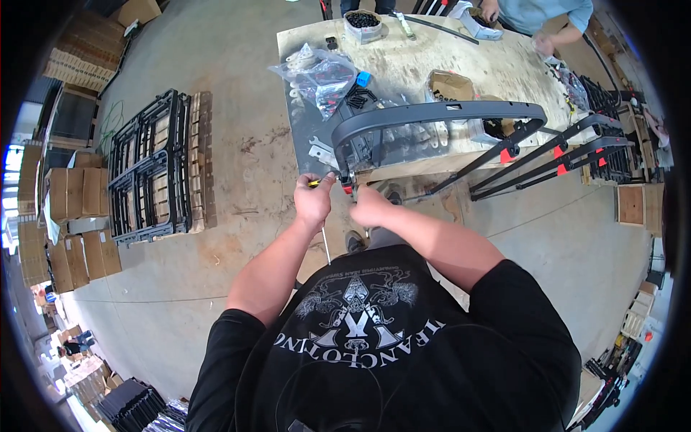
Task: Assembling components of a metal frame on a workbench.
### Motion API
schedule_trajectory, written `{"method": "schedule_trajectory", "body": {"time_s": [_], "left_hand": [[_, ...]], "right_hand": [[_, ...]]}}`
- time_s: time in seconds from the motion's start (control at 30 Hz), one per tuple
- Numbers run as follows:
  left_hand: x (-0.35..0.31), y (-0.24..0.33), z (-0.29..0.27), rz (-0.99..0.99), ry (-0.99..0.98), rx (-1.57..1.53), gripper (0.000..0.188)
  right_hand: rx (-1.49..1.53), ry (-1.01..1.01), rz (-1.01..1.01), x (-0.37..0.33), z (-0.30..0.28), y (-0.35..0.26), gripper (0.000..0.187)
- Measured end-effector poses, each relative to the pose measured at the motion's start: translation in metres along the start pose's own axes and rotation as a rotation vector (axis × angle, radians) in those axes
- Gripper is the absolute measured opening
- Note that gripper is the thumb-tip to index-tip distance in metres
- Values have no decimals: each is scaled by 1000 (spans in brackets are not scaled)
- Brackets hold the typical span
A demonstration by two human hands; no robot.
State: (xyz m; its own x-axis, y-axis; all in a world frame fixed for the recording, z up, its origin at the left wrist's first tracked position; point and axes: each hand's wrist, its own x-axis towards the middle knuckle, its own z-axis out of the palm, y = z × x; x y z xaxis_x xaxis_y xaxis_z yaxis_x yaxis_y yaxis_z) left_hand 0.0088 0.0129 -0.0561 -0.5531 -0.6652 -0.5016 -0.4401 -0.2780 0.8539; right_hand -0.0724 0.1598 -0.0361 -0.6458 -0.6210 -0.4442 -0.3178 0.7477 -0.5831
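Note:
A dark curved metal frame [432, 114] rests over the near edge of the worktable [421, 54], one end bending down toward me. At that end sits a small red fitting [348, 190], between my two hands. My left hand [312, 204] is closed around a screwdriver [325, 243]; a bit of yellow handle shows at the fingers and the thin shaft points back toward my body. My right hand [370, 207] is closed just right of the red fitting, its fingertips mostly hidden, so what it grips is unclear.
On the table lie a plastic bag of parts [317, 75], black bolts [360, 96], a wrench [322, 143] and boxes of small black parts [363, 27]. More frames with red fittings [558, 160] stand right. A co-worker's hand [545, 46] is across the table. Stacked frames [150, 169] sit left.

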Motion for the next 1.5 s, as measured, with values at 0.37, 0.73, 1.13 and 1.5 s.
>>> {"method": "schedule_trajectory", "body": {"time_s": [0.37, 0.73, 1.13, 1.5], "left_hand": [[-7, 5, 4, 14, 11, 3, 35], [-2, 1, 11, 170, 52, 84, 31], [-4, -3, 4, 121, 119, 98, 55], [-55, -24, -3, 160, 2, 648, 33]], "right_hand": [[72, -82, 99, -2, 1, 4, 50], [621, -386, 246, -6, 1, 10, 54], [279, -59, -81, -27, 44, 37, 52], [224, -85, 110, -25, 32, 13, 50]]}}
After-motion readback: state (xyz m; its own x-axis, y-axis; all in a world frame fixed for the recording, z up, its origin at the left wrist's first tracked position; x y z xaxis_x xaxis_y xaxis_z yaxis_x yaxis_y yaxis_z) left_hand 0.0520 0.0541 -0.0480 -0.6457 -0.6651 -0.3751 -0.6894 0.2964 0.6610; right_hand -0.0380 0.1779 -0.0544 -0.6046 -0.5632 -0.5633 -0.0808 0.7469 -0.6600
